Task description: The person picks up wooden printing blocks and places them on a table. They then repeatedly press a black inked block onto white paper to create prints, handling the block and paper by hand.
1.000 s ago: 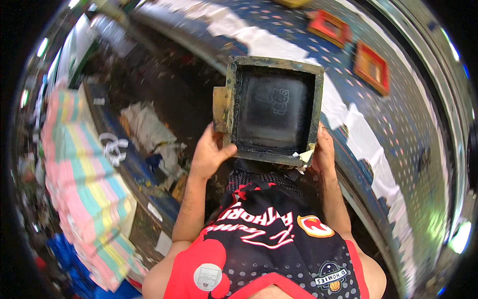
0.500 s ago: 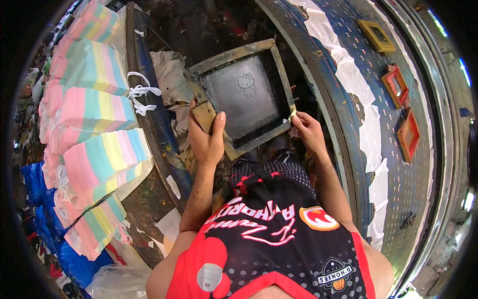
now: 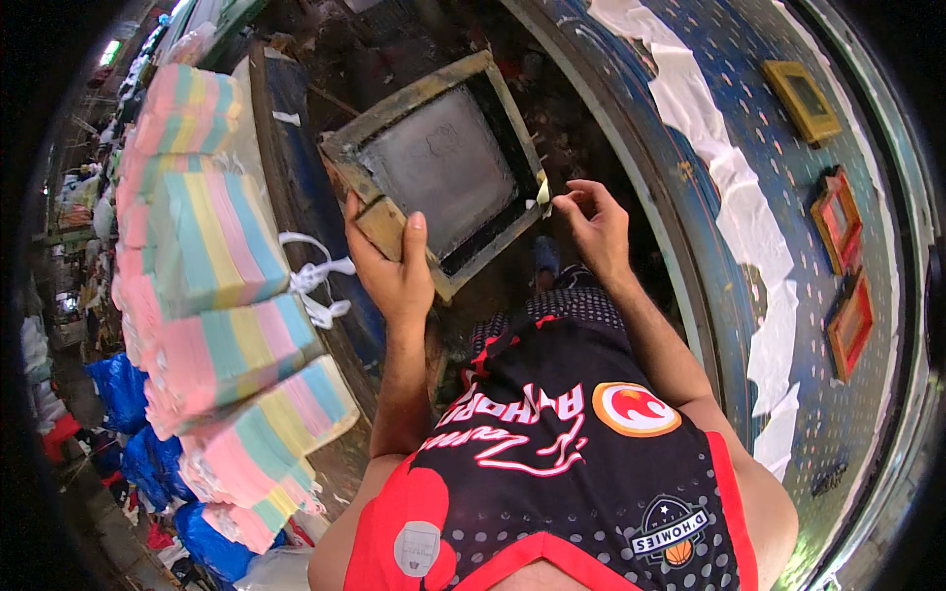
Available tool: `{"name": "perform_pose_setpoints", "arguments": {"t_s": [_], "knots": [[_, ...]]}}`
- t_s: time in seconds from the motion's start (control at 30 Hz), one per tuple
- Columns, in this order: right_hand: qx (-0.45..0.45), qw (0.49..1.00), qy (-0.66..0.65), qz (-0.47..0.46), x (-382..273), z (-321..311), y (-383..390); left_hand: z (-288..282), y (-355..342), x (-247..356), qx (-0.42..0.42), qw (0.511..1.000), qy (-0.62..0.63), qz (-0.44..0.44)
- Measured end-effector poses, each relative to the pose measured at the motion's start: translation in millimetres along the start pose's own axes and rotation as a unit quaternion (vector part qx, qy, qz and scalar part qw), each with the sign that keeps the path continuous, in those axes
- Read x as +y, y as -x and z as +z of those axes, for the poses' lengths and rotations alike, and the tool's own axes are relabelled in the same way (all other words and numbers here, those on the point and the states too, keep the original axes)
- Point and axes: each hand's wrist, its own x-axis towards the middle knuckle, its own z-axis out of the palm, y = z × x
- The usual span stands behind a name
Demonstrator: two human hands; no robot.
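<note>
Head view: square wood-framed mesh screen (image 3: 440, 172) w/ left hand (image 3: 391, 268) on rim

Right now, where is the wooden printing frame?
In the head view, upper centre: the wooden printing frame is held by the left hand, right of the pastel stacks.

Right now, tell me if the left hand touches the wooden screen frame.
Touching. The head view shows the left hand gripping the wooden screen frame at its near corner, thumb over the rim.

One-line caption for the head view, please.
Left hand grips a wooden-framed printing screen; right hand pinches tape at its edge.
</note>
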Motion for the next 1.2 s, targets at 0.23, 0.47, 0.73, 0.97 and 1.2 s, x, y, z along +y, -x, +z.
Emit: {"name": "perform_pose_setpoints", "arguments": {"t_s": [0.23,0.47,0.73,0.97,1.2], "knots": [[-0.187,0.948,0.233,-0.111,-14,50,-135,50,-72,5,0.04,0.988,-0.109,0.106],[-0.288,0.947,0.12,-0.069,-3,72,-218,43,-177,-39,0.095,0.993,-0.055,0.037],[-0.24,0.906,0.203,-0.281,-37,158,-315,35,-326,-112,0.064,0.992,0.093,-0.051],[-0.372,0.853,0.292,-0.22,-58,271,-415,29,-445,-149,-0.008,0.998,0.03,0.05],[-0.379,0.886,0.219,-0.152,-80,356,-478,25,-542,-180,-0.034,0.993,-0.027,0.114]]}}
